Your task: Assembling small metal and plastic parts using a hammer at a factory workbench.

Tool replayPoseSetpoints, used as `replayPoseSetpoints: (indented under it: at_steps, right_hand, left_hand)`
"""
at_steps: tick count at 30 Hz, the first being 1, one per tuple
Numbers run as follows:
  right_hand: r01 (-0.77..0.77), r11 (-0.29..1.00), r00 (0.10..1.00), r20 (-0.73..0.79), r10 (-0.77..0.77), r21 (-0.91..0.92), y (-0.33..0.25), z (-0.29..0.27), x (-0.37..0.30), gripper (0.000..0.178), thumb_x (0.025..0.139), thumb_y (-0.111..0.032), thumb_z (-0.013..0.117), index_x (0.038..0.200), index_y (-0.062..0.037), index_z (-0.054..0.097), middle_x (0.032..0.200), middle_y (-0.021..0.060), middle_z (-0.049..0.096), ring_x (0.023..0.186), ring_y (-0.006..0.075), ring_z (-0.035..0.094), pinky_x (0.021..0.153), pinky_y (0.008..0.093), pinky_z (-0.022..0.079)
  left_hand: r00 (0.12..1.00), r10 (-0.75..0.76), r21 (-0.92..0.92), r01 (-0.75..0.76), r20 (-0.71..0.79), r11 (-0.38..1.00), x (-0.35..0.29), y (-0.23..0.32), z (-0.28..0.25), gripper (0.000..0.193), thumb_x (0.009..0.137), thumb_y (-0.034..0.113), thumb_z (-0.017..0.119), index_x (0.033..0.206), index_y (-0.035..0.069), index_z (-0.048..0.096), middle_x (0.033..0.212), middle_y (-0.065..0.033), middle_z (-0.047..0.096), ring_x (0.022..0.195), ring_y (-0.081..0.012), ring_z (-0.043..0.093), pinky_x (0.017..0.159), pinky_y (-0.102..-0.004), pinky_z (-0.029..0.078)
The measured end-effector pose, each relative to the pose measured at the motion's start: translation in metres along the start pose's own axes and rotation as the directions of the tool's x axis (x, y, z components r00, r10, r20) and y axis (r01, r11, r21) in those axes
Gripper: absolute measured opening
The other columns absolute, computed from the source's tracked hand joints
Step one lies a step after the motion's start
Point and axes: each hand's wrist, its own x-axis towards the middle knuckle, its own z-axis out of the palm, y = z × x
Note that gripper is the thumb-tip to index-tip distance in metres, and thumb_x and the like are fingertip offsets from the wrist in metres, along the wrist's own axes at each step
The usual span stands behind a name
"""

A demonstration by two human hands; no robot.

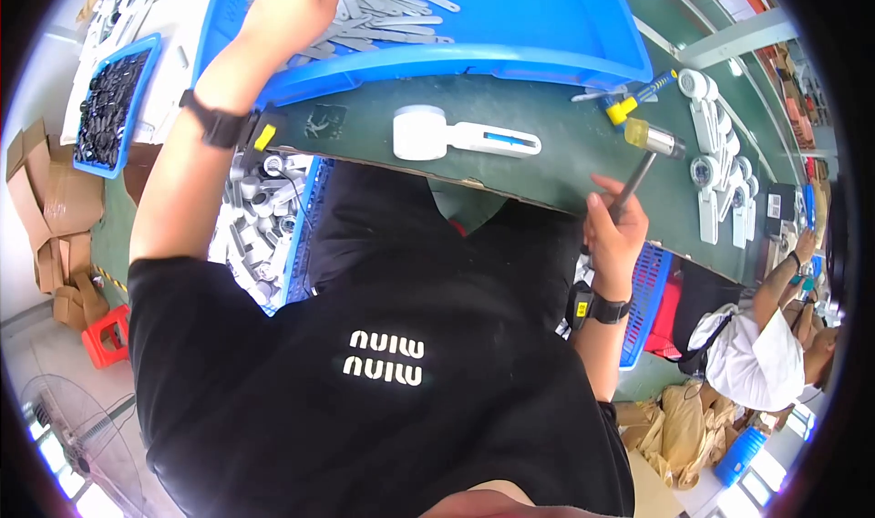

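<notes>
In the head view, the left hand reaches over a large blue tray of flat grey strips. The upper edge cuts off part of this hand and the far side of the tray, so I cannot tell whether the fingers are spread or pinching a strip. The forearm covers the tray's near left corner.

The right hand is wrapped around the handle of a hammer, whose head, part clear yellow and part metal, is raised toward the tabletop. The lower end of the handle is hidden inside the fist. Just beyond the hammer head lies a yellow-and-blue tool; its exact kind is hard to make out.

Between the two hands, near the front edge of the tabletop, a white gadget lies flat, its round end to the left and its handle, with a blue strip in it, to the right. More white gadgets overlap at the right, partly covering one another.

Below the tabletop at left, a blue crate of white parts is partly hidden by the person's body. A co-worker at the far right is squeezed by the lens's rim.
</notes>
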Motion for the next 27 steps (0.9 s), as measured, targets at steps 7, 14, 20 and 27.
replayPoseSetpoints:
  at_steps: [7,14,20,27]
  right_hand:
    - [0.073,0.978,0.994,0.062,-0.087,0.194,-0.028,0.048,0.006,0.034,0.106,-0.009,0.071,0.138,0.0012,0.07,0.085,0.0057,0.076,0.052,0.0016,0.048,0.047,0.02,0.036]
    - [0.06,0.981,0.994,0.081,-0.076,0.184,-0.044,0.081,0.033,0.021,0.106,-0.013,0.073,0.122,0.0003,0.074,0.085,0.0052,0.077,0.055,0.0013,0.05,0.049,0.0205,0.036]
    - [0.054,0.996,0.997,0.056,-0.058,0.071,-0.038,0.087,0.043,0.012,0.105,-0.011,0.075,0.11,-0.0003,0.074,0.079,0.001,0.074,0.062,0.0024,0.054,0.056,0.022,0.039]
    - [0.033,0.997,0.997,0.073,-0.028,-0.065,-0.043,0.096,0.043,0.012,0.103,-0.013,0.077,0.104,-0.0005,0.077,0.075,-0.0016,0.071,0.066,0.0024,0.058,0.059,0.0229,0.041]
  left_hand:
    - [0.965,0.108,-0.663,0.082,0.24,0.744,-0.04,0.162,-0.028,0.024,0.102,-0.005,0.065,0.124,-0.001,0.072,0.095,-0.0155,0.065,0.085,-0.0323,0.067,0.075,-0.0384,0.054]
    - [0.961,0.1,-0.614,0.083,0.258,0.785,-0.066,0.178,-0.001,0.033,0.093,-0.006,0.07,0.125,0.001,0.074,0.103,-0.0156,0.068,0.092,-0.0367,0.067,0.085,-0.0431,0.053]
    - [0.991,0.027,-0.481,0.038,0.127,0.876,-0.073,0.173,0.009,0.045,0.088,0.014,0.084,0.131,0.003,0.073,0.115,-0.0092,0.077,0.099,-0.0329,0.071,0.095,-0.0435,0.053]
    - [0.959,-0.057,-0.52,0.2,0.278,0.831,-0.079,0.169,0.018,0.06,0.085,0.017,0.09,0.139,0.009,0.067,0.108,-0.0094,0.081,0.101,-0.0345,0.074,0.095,-0.0462,0.057]
